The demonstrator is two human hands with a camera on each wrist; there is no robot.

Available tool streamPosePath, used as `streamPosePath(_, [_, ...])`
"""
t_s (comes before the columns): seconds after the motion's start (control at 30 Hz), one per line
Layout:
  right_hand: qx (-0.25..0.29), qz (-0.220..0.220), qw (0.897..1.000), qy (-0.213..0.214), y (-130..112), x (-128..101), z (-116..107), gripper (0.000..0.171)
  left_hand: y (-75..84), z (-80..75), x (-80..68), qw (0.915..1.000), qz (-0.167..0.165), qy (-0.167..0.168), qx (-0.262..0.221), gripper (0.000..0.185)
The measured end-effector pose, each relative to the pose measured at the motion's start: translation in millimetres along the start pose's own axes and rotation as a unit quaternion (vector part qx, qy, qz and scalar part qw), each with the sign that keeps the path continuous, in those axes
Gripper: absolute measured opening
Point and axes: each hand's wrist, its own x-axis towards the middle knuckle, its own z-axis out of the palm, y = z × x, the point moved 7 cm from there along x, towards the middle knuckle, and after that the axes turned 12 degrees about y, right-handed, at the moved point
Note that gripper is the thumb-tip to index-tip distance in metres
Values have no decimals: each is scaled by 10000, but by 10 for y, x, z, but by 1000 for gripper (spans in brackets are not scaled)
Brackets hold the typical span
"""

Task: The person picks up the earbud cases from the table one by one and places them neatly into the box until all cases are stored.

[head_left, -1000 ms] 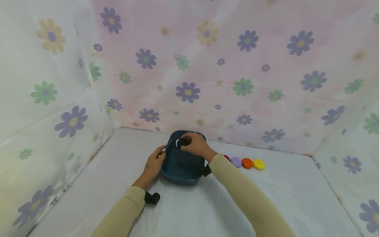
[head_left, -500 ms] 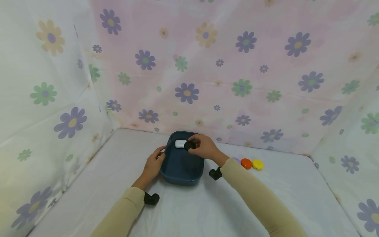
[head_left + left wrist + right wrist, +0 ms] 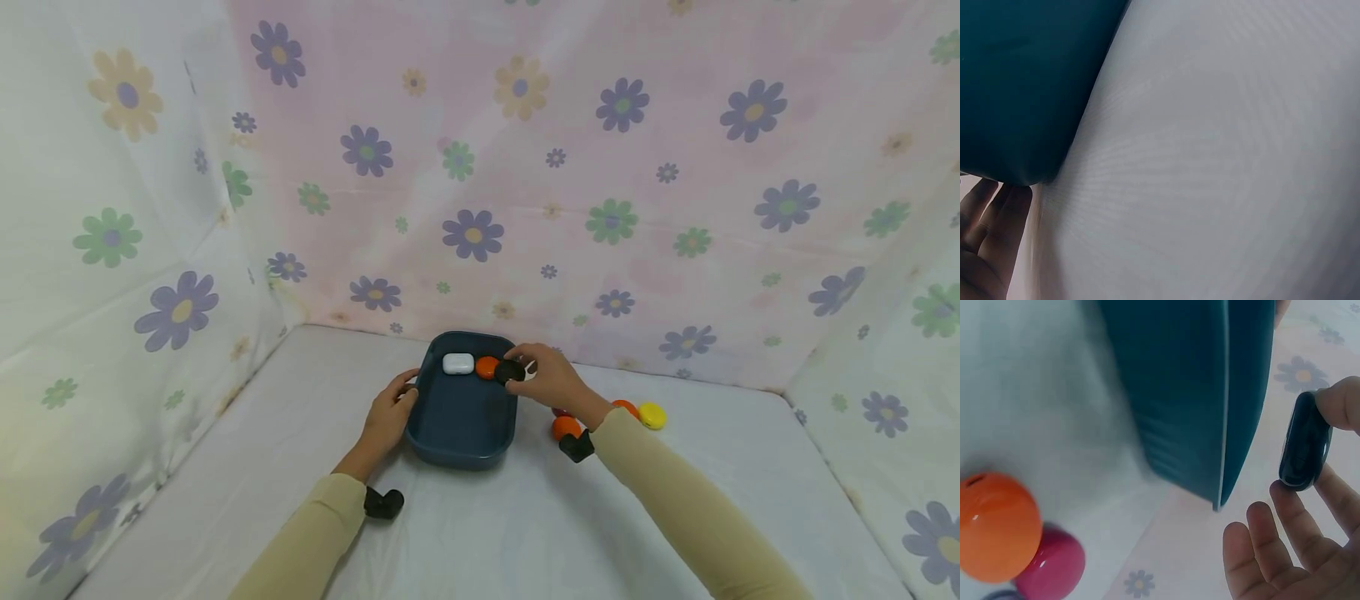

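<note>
Fingers point(image 3: 1300, 531) and thumb of my right hand point(image 3: 551, 379) pinch a black disc point(image 3: 510, 372), held near the right wall of the blue tray point(image 3: 461, 460); I can't tell whether it touches anything there. 1 second ago it overlapped the white piece point(image 3: 458, 363); 0.5 seconds ago it was just right of that, hiding most of the orange disc point(image 3: 487, 367). Now it has come further right, so 2 pieces show side by side inside the tray. For the work in hand I read that as 2 pieces lying placed and the black disc not yet released.

My left hand point(image 3: 385, 421) rests on the tray's left side, fingers fairly straight, holding nothing; the tray hasn't visibly shifted.

Outside, right of the tray on the white bench point(image 3: 750, 483), I see a second orange disc point(image 3: 566, 428) just beside a deep pink disc point(image 3: 1060, 565), with a yellow disc point(image 3: 652, 416) farther right.
</note>
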Motion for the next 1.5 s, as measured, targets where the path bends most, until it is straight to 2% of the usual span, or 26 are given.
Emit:
streamPosePath(0.33, [161, 252, 9996, 24, 223, -167, -182, 45, 7, 3, -1, 10000, 17, -9, -50, 42])
streamPosePath(0.5, [-127, 271, 9996, 12, 362, -245, -255, 44, -19, 4, 3, 10000, 5, -24, -85, 42])
streamPosePath(0.9, [-379, 251, 9989, 64, 711, -442, -444, 42, -26, -12, 1, 10000, 20, 3, 2, 42])
streamPosePath(1.17, [-638, 446, 9969, 73, 975, -557, -477, 43, -29, -6, 2, 10000, 11, -13, -12, 42])
streamPosePath(1.5, [-875, 730, 9935, -52, 1178, -683, -451, 45, -19, 7, 14, 10000, 45, -30, -9, 43])
